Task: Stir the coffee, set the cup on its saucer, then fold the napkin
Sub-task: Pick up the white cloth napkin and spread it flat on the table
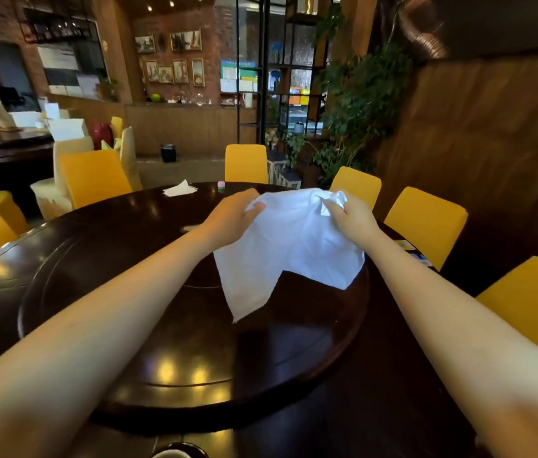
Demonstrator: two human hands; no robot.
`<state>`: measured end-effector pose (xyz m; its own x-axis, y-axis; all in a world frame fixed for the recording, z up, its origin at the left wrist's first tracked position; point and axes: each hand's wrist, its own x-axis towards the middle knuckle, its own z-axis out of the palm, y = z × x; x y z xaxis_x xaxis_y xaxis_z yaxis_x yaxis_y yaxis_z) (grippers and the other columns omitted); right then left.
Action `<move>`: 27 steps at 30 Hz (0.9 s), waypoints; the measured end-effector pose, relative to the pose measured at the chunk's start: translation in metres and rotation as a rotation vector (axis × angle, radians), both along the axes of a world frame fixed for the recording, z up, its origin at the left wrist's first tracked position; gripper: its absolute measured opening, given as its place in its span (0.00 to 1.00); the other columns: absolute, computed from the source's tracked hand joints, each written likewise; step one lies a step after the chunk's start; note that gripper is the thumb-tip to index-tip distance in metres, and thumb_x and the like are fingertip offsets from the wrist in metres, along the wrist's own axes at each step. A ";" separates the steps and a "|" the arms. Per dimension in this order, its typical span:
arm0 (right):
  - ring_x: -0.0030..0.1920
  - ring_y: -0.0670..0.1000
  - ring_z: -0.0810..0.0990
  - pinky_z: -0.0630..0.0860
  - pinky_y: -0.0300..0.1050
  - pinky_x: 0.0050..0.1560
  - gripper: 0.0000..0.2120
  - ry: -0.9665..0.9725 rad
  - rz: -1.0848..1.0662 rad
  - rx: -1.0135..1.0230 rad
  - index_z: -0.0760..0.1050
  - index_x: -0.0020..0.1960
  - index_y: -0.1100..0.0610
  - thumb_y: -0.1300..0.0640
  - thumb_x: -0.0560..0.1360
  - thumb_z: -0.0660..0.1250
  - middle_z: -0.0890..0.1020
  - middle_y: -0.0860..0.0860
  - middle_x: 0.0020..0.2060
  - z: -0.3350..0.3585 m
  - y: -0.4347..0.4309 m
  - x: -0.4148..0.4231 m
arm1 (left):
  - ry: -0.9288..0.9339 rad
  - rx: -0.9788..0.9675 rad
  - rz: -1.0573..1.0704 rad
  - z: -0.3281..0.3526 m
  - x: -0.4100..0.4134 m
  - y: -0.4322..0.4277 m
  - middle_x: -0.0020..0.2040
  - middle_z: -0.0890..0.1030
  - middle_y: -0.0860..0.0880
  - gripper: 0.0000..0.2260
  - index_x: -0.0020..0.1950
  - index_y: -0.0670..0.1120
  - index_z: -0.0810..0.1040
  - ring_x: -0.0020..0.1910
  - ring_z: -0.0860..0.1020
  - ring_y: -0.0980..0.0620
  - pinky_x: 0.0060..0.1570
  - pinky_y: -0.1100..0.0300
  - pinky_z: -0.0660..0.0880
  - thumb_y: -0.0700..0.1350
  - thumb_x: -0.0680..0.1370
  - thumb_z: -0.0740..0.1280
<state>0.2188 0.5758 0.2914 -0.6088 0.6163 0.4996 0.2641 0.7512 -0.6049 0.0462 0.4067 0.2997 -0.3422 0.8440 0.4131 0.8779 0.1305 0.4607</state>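
Note:
A white cloth napkin (289,246) hangs in the air above the dark round table (102,246), with its lower corners drooping toward the turntable. My left hand (233,216) grips its upper left edge. My right hand (348,214) pinches its crumpled upper right corner. Both arms are stretched forward. At the bottom edge of the view, a pale cup rim on a dark saucer (178,452) peeks in, mostly cut off.
A round turntable (129,342) covers the table's middle. A second white napkin (180,189) and a small pink-and-green object (221,186) lie at the far side. Yellow chairs (426,223) ring the table. Some cards (416,252) lie at the right edge.

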 end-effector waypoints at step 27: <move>0.33 0.46 0.71 0.66 0.37 0.34 0.12 -0.409 0.270 -0.555 0.68 0.36 0.58 0.56 0.75 0.67 0.71 0.49 0.30 -0.332 -0.009 0.229 | -0.080 -0.570 0.113 -0.358 0.236 -0.151 0.52 0.76 0.47 0.11 0.52 0.46 0.72 0.53 0.73 0.48 0.47 0.57 0.69 0.53 0.77 0.61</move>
